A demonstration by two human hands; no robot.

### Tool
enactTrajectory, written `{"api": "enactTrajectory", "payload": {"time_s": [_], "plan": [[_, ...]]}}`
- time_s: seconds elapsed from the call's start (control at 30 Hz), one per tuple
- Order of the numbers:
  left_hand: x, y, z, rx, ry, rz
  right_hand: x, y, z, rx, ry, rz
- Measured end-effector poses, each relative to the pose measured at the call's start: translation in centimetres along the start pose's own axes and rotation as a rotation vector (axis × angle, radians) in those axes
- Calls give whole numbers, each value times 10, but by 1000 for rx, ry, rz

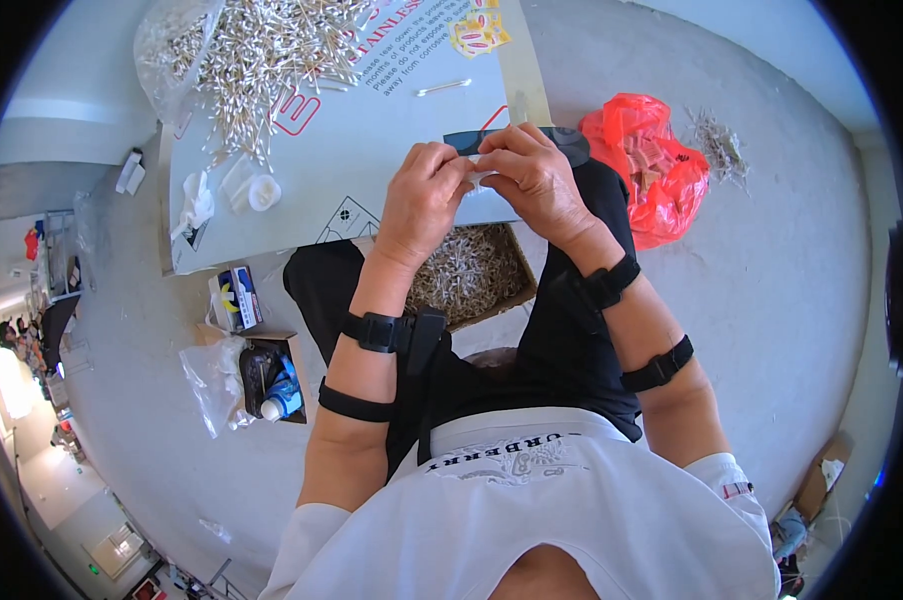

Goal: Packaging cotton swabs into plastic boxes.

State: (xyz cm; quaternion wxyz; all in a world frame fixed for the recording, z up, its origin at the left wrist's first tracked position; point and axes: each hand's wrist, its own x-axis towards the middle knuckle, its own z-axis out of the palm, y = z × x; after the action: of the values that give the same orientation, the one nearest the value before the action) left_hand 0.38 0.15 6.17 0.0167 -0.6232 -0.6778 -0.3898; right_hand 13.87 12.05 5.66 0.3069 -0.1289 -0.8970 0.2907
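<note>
My left hand (422, 200) and my right hand (540, 185) meet over the near edge of a white board tabletop (312, 150). Their fingers are pinched round a small white piece (478, 172), mostly hidden by the fingertips; its kind cannot be told. Beyond my left hand lies a big heap of cotton swabs (272, 75), partly spilling from a clear plastic bag (172, 50). A couple of loose swabs (444, 88) rest apart on the board. Between my knees, below the hands, stands a cardboard box (521, 290) full of swabs (462, 265).
A white roll (264, 192) and crumpled white plastic (197, 200) lie at the board's left. Yellow-and-white packets (480, 32) sit at its far edge. Floor right: a red bag (672, 200) of packets, scattered swabs (719, 147). Floor left: an open carton (297, 370) holding a blue bottle (282, 398).
</note>
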Motion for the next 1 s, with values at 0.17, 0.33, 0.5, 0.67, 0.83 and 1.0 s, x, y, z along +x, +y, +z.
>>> {"api": "enactTrajectory", "payload": {"time_s": [0.17,0.33,0.5,0.67,0.83,1.0], "plan": [[-3,0,2,57,0,64,0,2,0,13,-13,-47],[-1,-3,1,85,-19,109,5,3,2,-47,-27,-145],[-3,1,4,62,39,61,5,-1,6,-1,-15,-100],[-4,3,5,114,26,105,2,-3,2,-53,-19,-126],[-2,-3,0,-9,-26,28,6,10,-8,121,-134,-50],[4,-14,-10,-216,-148,-84,5,20,-17,359,-211,126]]}}
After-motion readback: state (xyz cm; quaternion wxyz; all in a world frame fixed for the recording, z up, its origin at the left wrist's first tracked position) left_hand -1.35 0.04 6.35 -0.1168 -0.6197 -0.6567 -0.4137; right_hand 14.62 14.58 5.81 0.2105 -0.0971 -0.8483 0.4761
